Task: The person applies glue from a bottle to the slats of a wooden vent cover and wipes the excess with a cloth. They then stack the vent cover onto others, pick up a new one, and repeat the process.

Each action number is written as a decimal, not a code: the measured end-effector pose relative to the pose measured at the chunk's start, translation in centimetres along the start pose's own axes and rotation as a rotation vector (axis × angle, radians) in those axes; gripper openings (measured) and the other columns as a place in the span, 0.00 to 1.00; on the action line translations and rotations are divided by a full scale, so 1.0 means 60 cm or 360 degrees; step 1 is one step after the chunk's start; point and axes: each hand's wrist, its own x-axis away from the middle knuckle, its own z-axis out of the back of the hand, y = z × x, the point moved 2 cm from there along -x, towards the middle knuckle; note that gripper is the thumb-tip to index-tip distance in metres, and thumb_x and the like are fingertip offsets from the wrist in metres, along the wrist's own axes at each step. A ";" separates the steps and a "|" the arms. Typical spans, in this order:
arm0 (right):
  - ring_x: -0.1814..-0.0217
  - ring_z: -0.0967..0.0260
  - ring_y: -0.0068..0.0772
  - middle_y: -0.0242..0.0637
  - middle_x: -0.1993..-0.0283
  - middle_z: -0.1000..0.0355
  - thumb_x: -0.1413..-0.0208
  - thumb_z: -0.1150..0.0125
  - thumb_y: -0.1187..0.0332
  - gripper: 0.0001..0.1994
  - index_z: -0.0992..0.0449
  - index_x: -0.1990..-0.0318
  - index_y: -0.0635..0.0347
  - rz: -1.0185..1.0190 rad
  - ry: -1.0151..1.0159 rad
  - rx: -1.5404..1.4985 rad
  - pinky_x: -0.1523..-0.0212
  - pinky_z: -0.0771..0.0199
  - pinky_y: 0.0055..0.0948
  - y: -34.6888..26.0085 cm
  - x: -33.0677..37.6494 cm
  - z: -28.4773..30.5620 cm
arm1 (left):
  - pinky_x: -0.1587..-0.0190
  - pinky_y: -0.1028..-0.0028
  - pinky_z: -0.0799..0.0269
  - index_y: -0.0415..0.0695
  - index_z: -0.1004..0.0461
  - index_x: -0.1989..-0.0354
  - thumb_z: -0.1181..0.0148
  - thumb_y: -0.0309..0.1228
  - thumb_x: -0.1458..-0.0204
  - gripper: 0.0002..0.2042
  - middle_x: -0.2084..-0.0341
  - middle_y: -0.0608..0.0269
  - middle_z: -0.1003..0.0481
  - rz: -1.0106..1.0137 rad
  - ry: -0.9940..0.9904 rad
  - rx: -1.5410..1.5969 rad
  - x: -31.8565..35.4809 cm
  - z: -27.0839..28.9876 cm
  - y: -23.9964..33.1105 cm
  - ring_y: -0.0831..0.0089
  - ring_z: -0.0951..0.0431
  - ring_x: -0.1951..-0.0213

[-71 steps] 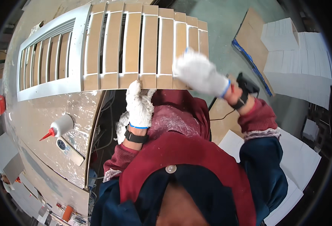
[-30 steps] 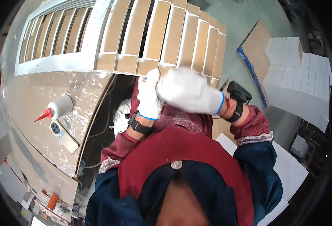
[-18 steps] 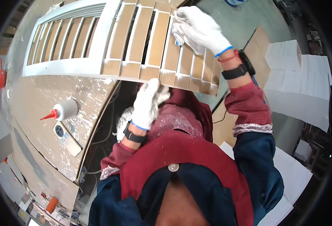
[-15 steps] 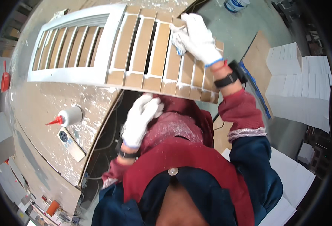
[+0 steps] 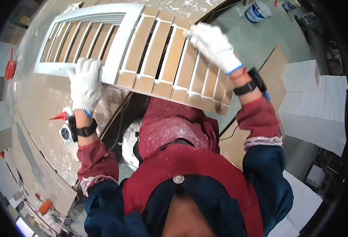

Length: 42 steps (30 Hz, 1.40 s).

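Note:
A louvred panel lies across the workbench edge, its left part a white frame and its right part brown slats with white edges. My left hand, in a white knitted glove, rests on the near rail of the white frame with its fingers stretched over it. Above the slats, toward the far right, is my gloved right hand. Its fingers are curled together; what they hold, if anything, is hidden. Beside my left wrist lies a white squeeze bottle with a red nozzle, partly covered by the arm.
A phone-like white thing lies on the paint-spotted workbench. A red scoop is at the far left. On the floor beyond stands a white and blue bucket. Stacks of white boards stand at the right.
My left hand has moved from near my lap up and left onto the white frame. My right hand has shifted slightly, and the blue-and-white wad seen under it no longer shows.

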 end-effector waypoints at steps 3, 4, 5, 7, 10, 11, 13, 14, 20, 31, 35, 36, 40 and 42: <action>0.57 0.31 0.47 0.36 0.54 0.29 0.44 0.44 0.57 0.14 0.26 0.54 0.51 0.0024 0.0403 0.0158 0.55 0.27 0.41 0.057 -0.026 -0.024 | 0.43 0.49 0.45 0.53 0.30 0.54 0.35 0.26 0.66 0.25 0.56 0.64 0.29 -0.0072 -0.0031 0.0035 -0.016 0.005 0.004 0.61 0.32 0.47; 0.53 0.30 0.46 0.40 0.53 0.26 0.42 0.45 0.61 0.13 0.24 0.51 0.51 -0.0089 0.0138 0.0042 0.51 0.29 0.39 0.047 -0.036 -0.029 | 0.43 0.50 0.44 0.53 0.30 0.54 0.32 0.28 0.67 0.26 0.57 0.63 0.28 -0.0079 0.0033 0.0032 -0.016 0.004 0.008 0.60 0.32 0.48; 0.53 0.30 0.46 0.40 0.53 0.26 0.42 0.45 0.61 0.13 0.24 0.51 0.51 -0.0086 0.0109 0.0012 0.51 0.29 0.39 0.030 -0.037 -0.025 | 0.43 0.51 0.43 0.53 0.30 0.53 0.30 0.30 0.68 0.27 0.57 0.63 0.28 -0.0087 0.0096 0.0031 -0.014 0.001 0.009 0.60 0.32 0.48; 0.62 0.27 0.49 0.44 0.68 0.26 0.45 0.46 0.63 0.08 0.24 0.68 0.55 -0.0447 -0.0048 0.0038 0.66 0.25 0.43 -0.031 -0.053 0.017 | 0.44 0.53 0.42 0.53 0.30 0.53 0.28 0.32 0.70 0.29 0.57 0.63 0.28 -0.0072 0.0134 0.0045 -0.008 -0.010 0.005 0.59 0.32 0.49; 0.60 0.30 0.49 0.42 0.61 0.28 0.44 0.46 0.61 0.10 0.25 0.63 0.55 -0.0302 -0.0018 -0.0018 0.61 0.26 0.43 -0.036 -0.016 -0.004 | 0.45 0.56 0.39 0.52 0.29 0.53 0.26 0.33 0.72 0.31 0.58 0.62 0.28 -0.0100 0.0182 0.0088 -0.009 -0.022 0.001 0.58 0.31 0.49; 0.60 0.32 0.46 0.38 0.57 0.30 0.44 0.46 0.59 0.11 0.26 0.59 0.53 -0.0069 0.0069 0.0058 0.59 0.27 0.42 -0.037 0.001 -0.020 | 0.46 0.57 0.38 0.51 0.29 0.54 0.26 0.33 0.73 0.30 0.58 0.62 0.28 -0.0116 0.0181 0.0108 -0.012 -0.025 0.000 0.58 0.31 0.50; 0.63 0.32 0.45 0.42 0.61 0.32 0.45 0.46 0.62 0.10 0.27 0.61 0.57 -0.0002 0.0041 0.0097 0.66 0.27 0.42 -0.080 0.029 -0.020 | 0.47 0.59 0.35 0.50 0.29 0.54 0.26 0.32 0.74 0.31 0.58 0.60 0.28 -0.0123 0.0165 0.0151 -0.013 -0.034 -0.003 0.57 0.30 0.51; 0.64 0.33 0.45 0.43 0.62 0.33 0.47 0.45 0.63 0.10 0.28 0.61 0.58 -0.0052 -0.0146 0.0131 0.69 0.27 0.41 -0.113 0.044 -0.011 | 0.48 0.59 0.35 0.50 0.29 0.54 0.26 0.32 0.74 0.31 0.58 0.60 0.28 -0.0149 0.0232 0.0165 -0.012 -0.038 -0.003 0.57 0.30 0.51; 0.65 0.32 0.42 0.44 0.65 0.33 0.50 0.44 0.67 0.13 0.28 0.58 0.60 0.0221 -0.0737 -0.0362 0.69 0.28 0.38 -0.269 0.127 0.057 | 0.49 0.58 0.36 0.52 0.29 0.53 0.26 0.34 0.73 0.32 0.58 0.62 0.28 -0.0139 0.0343 0.0148 0.005 -0.032 -0.006 0.58 0.30 0.51; 0.59 0.29 0.51 0.46 0.64 0.26 0.45 0.46 0.61 0.10 0.24 0.66 0.57 0.0034 0.0088 -0.0145 0.58 0.28 0.44 -0.062 -0.090 0.026 | 0.46 0.58 0.36 0.50 0.28 0.53 0.29 0.29 0.72 0.29 0.56 0.59 0.27 -0.0122 0.0301 0.0111 -0.005 -0.030 0.003 0.57 0.30 0.49; 0.54 0.29 0.45 0.44 0.60 0.25 0.48 0.44 0.68 0.09 0.23 0.62 0.60 0.0175 -0.0056 0.0268 0.55 0.28 0.39 -0.101 -0.042 -0.026 | 0.47 0.54 0.42 0.54 0.29 0.53 0.27 0.35 0.71 0.29 0.58 0.64 0.29 -0.0171 0.0395 0.0128 0.005 -0.041 -0.006 0.61 0.31 0.50; 0.60 0.30 0.44 0.43 0.64 0.27 0.51 0.43 0.68 0.08 0.25 0.64 0.60 0.0366 0.0035 0.0140 0.60 0.28 0.38 -0.124 -0.012 -0.028 | 0.48 0.57 0.38 0.52 0.29 0.53 0.29 0.31 0.71 0.29 0.58 0.62 0.28 -0.0159 0.0358 0.0129 0.004 -0.030 0.002 0.59 0.30 0.50; 0.65 0.31 0.41 0.40 0.68 0.31 0.53 0.42 0.67 0.10 0.26 0.63 0.60 0.0308 -0.0628 -0.0312 0.66 0.30 0.38 -0.285 0.050 0.019 | 0.49 0.60 0.34 0.49 0.28 0.54 0.30 0.28 0.71 0.28 0.57 0.60 0.27 -0.0153 0.0323 0.0111 0.006 -0.027 -0.001 0.57 0.29 0.51; 0.66 0.31 0.41 0.39 0.67 0.31 0.53 0.42 0.66 0.12 0.26 0.61 0.60 0.0566 -0.0701 -0.0700 0.67 0.30 0.37 -0.304 0.094 0.021 | 0.48 0.59 0.35 0.50 0.28 0.53 0.29 0.29 0.71 0.28 0.57 0.60 0.27 -0.0146 0.0308 0.0131 0.004 -0.035 -0.005 0.58 0.29 0.51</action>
